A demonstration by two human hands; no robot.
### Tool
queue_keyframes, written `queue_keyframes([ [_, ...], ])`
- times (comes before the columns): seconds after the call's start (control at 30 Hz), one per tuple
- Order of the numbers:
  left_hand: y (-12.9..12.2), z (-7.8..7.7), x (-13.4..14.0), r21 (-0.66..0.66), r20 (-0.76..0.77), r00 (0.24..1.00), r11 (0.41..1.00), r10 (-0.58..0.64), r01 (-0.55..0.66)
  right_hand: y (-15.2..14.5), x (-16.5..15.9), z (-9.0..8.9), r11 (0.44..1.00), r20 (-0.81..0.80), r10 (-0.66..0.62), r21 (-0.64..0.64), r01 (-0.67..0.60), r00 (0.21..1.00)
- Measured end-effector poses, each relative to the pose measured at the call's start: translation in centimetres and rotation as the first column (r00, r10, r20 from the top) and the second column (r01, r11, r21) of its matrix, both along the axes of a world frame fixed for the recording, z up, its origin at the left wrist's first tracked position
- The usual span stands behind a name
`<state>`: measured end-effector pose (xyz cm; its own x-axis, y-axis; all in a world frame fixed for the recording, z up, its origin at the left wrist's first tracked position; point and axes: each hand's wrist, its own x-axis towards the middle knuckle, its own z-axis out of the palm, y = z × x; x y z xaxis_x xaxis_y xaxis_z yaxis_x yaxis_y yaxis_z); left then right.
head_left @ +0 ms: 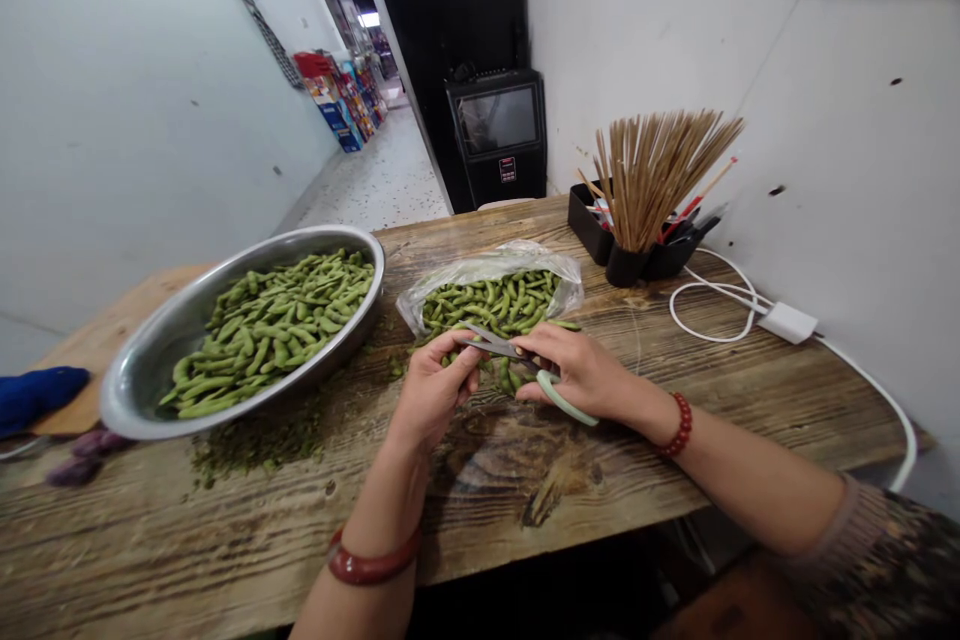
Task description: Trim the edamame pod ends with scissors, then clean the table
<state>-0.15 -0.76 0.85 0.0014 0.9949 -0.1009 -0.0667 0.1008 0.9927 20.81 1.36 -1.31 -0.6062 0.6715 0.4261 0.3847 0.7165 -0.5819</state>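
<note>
My right hand (574,365) is closed round the pale green handle of a pair of scissors (568,402). The blades are parted a little and point left to the fingertips of my left hand (439,380). That hand is pinched on an edamame pod, mostly hidden by the fingers and blades. Just beyond both hands lies a clear plastic bag (420,295) with many green edamame pods (487,298) in its mouth. A few loose pods (510,378) lie on the table below the scissors. To the left, a wide metal basin (124,400) holds a heap of edamame pods (281,330).
Green trimmings (259,445) are scattered beside the basin on the wooden table (480,540). A black holder (589,220) with bamboo skewers (652,170) stands at the back right, near a white cable and adapter (787,322). Purple items (82,455) and blue cloth (41,398) lie far left.
</note>
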Motion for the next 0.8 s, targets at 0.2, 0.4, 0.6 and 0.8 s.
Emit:
queue_keyframes([
  [0.2, -0.02, -0.40, -0.03, 0.023, -0.045, 0.998, 0.999, -0.033, 0.034, -0.20, -0.03, 0.27, 1.000, 0.006, -0.003, 0.009, 0.002, 1.000],
  [0.4, -0.13, -0.14, 0.25, 0.039, -0.081, 0.996, 0.998, -0.040, 0.044, -0.03, -0.10, -0.10, 0.999, -0.002, 0.013, 0.033, -0.013, 1.000],
  [0.6, -0.04, -0.30, 0.22, 0.067, -0.123, 0.992, 0.997, -0.033, 0.042, 0.10, -0.15, -0.19, 0.999, 0.011, 0.005, 0.054, -0.005, 1.000],
  [0.8, -0.01, -0.39, 0.09, 0.071, -0.139, 0.990, 0.996, -0.035, 0.045, -0.03, -0.09, -0.26, 0.997, 0.038, -0.007, 0.083, 0.004, 0.999],
])
